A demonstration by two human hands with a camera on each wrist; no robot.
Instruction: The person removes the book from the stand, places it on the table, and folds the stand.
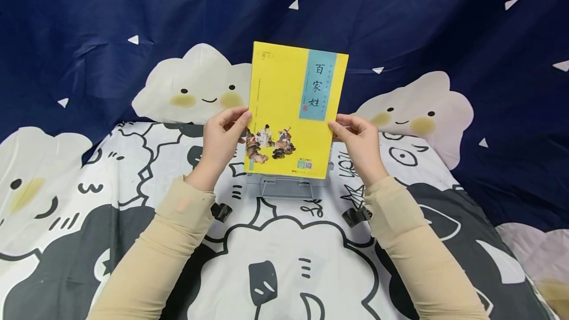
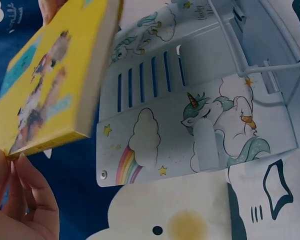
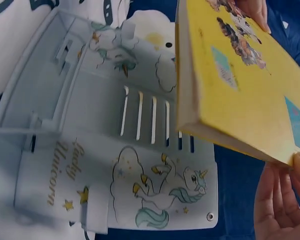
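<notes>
A thick yellow book [image 1: 280, 93] with a blue title panel and small painted figures on its cover is held upright in front of the person. The left hand [image 1: 224, 137] pinches one side edge, thumb on the cover and fingers behind. On the opposite edge the right hand [image 1: 359, 143] grips it the same way. Behind and below the book stands a pale blue book stand [image 2: 205, 55] printed with unicorns, a rainbow and stars. Both wrist views show a gap between book and stand. From the head view, the book hides most of the stand; its front wire bracket [image 1: 286, 189] shows underneath.
The stand rests on a black-and-white cartoon cloth [image 1: 289, 260] that covers the surface. A dark blue curtain [image 1: 284, 4] with white triangles and smiling clouds hangs behind. Small dark wrist-worn devices [image 1: 355, 216] sit below the forearms' cuffs.
</notes>
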